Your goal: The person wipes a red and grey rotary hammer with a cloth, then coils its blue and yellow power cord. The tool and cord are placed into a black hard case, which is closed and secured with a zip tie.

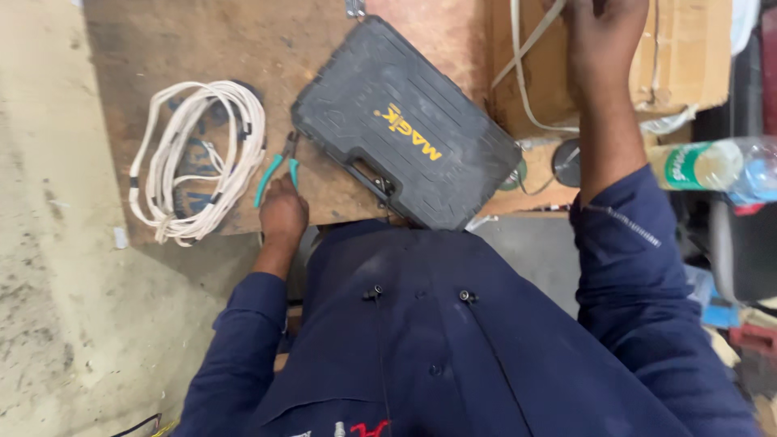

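Observation:
My left hand (282,212) rests at the near edge of a wooden board (162,48), its fingers on the teal handles of a pair of pliers (277,167) lying there. A coil of white cable (198,158) lies just left of the pliers. My right hand (603,36) reaches far forward over a cardboard box (688,57), beside a white cable (522,73); its fingers are cut off by the top of the frame. A closed black plastic tool case (405,121) lies between my two arms.
A plastic bottle (720,166) lies on its side at the right. A dark round disc (566,162) sits by my right forearm. Bare concrete floor (48,283) spreads to the left. Clutter fills the lower right corner.

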The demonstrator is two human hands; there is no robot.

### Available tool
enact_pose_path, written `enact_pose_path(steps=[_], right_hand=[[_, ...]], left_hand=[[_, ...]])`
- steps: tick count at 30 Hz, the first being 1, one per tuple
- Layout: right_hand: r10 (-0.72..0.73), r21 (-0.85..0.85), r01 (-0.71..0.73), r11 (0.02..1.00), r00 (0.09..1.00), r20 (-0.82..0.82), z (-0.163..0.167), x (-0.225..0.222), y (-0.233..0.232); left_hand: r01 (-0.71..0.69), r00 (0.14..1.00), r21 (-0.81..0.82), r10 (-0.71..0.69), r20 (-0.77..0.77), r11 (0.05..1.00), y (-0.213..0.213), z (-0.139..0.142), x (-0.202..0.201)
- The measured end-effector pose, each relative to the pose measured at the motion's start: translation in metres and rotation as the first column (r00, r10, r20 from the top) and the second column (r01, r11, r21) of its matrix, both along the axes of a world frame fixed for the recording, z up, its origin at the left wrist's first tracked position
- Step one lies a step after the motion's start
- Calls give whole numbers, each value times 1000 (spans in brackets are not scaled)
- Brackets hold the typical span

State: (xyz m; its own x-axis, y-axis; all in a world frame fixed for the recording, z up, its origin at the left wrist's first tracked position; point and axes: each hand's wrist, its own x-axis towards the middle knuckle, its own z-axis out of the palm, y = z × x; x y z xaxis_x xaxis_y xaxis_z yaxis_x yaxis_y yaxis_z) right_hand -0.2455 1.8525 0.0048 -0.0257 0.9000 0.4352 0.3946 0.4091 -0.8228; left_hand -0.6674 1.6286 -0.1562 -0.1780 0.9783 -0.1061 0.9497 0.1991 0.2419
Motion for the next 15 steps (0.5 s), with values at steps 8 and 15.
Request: enact_pose_path(steps=[8,15], right_hand=[[-43,-153,31,988,996,-77,-23,30,-109],[-203,-231,158,960,962,-184,-76,5,-204]], left_hand=[[-40,995,-123,50,81,992,20,-3,-3],[-191,969,-431,239,58,882,27,-13,-11]])
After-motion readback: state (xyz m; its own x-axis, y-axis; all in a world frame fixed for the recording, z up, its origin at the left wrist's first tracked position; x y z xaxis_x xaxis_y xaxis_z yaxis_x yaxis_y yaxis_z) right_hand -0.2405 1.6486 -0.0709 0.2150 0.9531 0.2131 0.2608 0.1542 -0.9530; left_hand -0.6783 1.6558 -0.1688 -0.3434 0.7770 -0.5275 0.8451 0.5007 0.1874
